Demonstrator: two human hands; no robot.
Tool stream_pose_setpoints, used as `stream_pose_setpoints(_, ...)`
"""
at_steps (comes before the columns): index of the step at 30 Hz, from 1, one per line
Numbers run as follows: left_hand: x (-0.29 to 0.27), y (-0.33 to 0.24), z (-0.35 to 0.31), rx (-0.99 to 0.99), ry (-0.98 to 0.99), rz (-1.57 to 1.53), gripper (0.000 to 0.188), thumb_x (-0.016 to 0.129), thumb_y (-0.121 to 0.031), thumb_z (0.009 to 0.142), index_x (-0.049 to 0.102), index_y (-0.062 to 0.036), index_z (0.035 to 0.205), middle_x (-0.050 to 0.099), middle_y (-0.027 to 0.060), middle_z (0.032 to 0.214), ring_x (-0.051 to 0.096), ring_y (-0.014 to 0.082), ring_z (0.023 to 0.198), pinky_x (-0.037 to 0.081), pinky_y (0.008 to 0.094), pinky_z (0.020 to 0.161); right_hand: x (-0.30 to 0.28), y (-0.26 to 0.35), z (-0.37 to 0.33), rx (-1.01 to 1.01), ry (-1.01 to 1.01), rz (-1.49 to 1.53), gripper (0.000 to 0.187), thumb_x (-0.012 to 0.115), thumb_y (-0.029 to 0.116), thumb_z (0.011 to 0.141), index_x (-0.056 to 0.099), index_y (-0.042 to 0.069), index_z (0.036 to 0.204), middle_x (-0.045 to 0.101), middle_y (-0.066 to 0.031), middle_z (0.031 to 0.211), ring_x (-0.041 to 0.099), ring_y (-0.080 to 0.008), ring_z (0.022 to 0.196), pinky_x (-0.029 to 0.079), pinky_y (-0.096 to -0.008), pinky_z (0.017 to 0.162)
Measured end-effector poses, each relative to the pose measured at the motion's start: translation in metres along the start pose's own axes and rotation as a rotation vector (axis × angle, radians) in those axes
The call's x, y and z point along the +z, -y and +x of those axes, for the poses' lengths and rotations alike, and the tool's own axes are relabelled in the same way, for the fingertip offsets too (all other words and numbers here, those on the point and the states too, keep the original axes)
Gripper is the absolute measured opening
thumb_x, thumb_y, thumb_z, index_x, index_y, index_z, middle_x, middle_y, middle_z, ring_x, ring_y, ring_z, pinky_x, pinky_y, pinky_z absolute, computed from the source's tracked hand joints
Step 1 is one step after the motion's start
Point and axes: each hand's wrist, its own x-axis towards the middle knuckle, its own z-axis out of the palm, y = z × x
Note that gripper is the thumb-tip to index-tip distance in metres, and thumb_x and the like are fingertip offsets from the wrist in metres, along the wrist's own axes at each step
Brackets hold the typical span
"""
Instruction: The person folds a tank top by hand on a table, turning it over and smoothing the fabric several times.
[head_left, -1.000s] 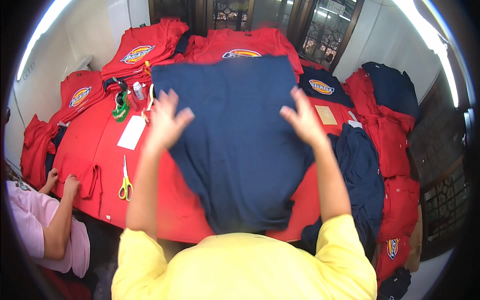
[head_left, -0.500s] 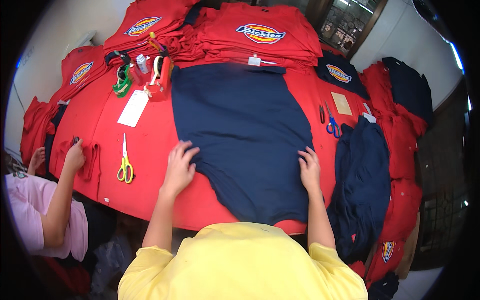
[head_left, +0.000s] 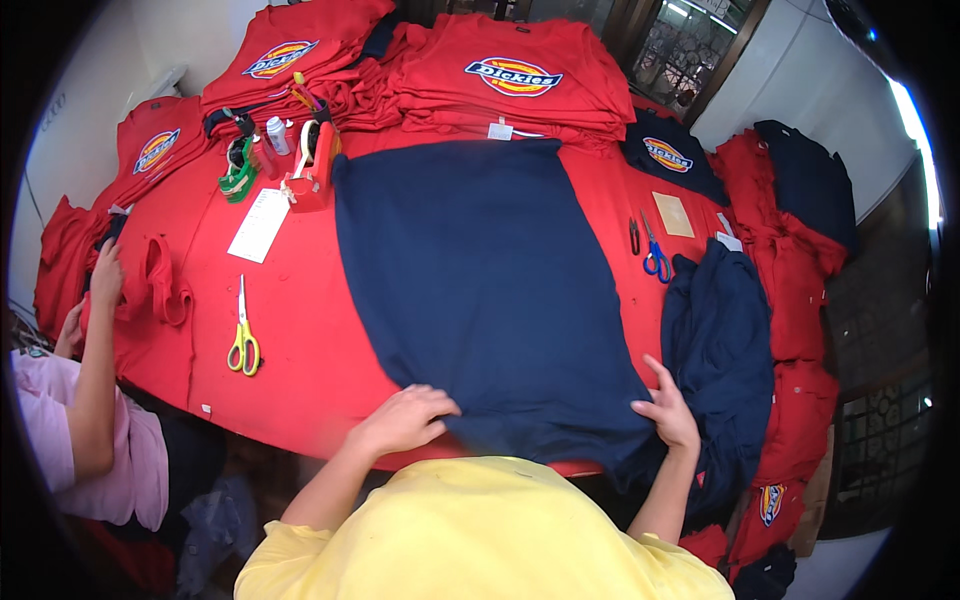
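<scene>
A dark navy garment lies spread flat across the middle of the table, its near end bunched at the front edge. My left hand rests at the near left corner of that cloth, fingers stretched over its edge. By the near right corner is my right hand, thumb and forefinger spread apart and the thumb touching the cloth. Part of the near end droops over the table edge beside my right hand.
Yellow-handled scissors, a paper slip and tape dispensers lie left. Blue scissors and a crumpled navy garment are right. Red shirt stacks stand behind. A co-worker's hand handles red cloth.
Both my hands have come nearer my body, the right one also outward. The navy garment's near part is now straighter and lies closer to me. The co-worker's hand has moved left.
</scene>
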Motion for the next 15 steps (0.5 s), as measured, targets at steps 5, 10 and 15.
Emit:
stream_pose_setpoints(5, -0.071, -0.023, -0.017, -0.040, 0.347, -0.597, 0.022, 0.060, -0.012, 0.088, 0.064, 0.0000, 0.107, 0.068, 0.0076, 0.094, 0.063, 0.0163, 0.083, 0.049, 0.0289, 0.075, -0.054, 0.026, -0.028, -0.510, 0.077, -0.010, 0.039, 0.081, 0.030, 0.072, 0.068, -0.006, 0.076, 0.068, -0.0153, 0.077, 0.064, -0.0176, 0.070, 0.049, -0.0262, 0.071)
stream_pose_setpoints(10, -0.095, 0.026, 0.002, 0.135, 0.166, -1.126, 0.020, 0.057, -0.010, 0.091, 0.062, 0.0038, 0.105, 0.066, 0.0053, 0.098, 0.061, 0.0127, 0.090, 0.049, 0.0265, 0.080, -0.035, 0.063, 0.068, -0.819, 0.136, 0.000, 0.066, 0.055, 0.055, 0.090, 0.061, -0.009, 0.109, 0.066, -0.0184, 0.099, 0.063, -0.0200, 0.090, 0.048, -0.0311, 0.077)
stream_pose_setpoints(15, -0.065, 0.088, 0.010, -0.474, -0.534, -1.506, 0.050, 0.043, -0.042, 0.100, 0.054, 0.0012, 0.123, 0.062, 0.0153, 0.114, 0.063, 0.0213, 0.096, 0.049, 0.0345, 0.087, 0.043, 0.061, 0.139, -0.360, -0.169, -0.438, 0.058, 0.049, 0.047, 0.096, 0.054, -0.001, 0.129, 0.061, -0.0089, 0.112, 0.056, -0.0139, 0.094, 0.045, -0.0268, 0.077)
